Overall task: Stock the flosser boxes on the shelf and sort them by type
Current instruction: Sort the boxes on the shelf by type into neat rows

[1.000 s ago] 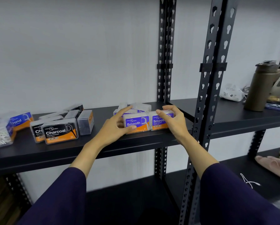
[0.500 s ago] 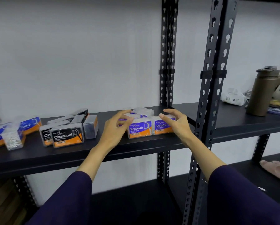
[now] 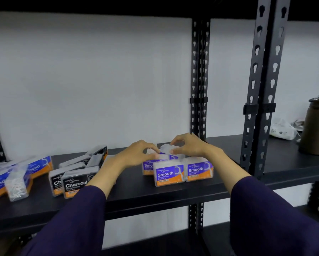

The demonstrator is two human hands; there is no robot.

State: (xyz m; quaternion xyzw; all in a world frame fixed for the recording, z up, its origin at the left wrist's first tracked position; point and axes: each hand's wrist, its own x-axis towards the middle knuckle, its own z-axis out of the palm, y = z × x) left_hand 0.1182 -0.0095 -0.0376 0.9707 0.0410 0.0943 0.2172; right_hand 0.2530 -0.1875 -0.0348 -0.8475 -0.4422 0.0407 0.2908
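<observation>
Two purple-and-orange Smooth flosser boxes (image 3: pixel 169 174) stand side by side at the shelf's (image 3: pixel 155 196) front, with a third behind on the left. Behind them lies a clear-topped box (image 3: pixel 166 149). My left hand (image 3: pixel 136 154) pinches its left end and my right hand (image 3: pixel 188 146) pinches its right end, both with curled fingers. Black Charcoal boxes (image 3: pixel 75 185) sit in a loose group to the left. Blue Round boxes (image 3: pixel 38 167) lie at the far left.
A clear box of white flossers (image 3: pixel 17 183) stands upright at the left. Black perforated uprights (image 3: pixel 262 89) rise right of the Smooth boxes. On the neighbouring shelf stand a brown bottle (image 3: pixel 316 126) and a white packet (image 3: pixel 282 130).
Both hands have left the front Smooth boxes and moved back onto the clear-topped box behind them. The camera has tilted, so the shelf sits lower in view.
</observation>
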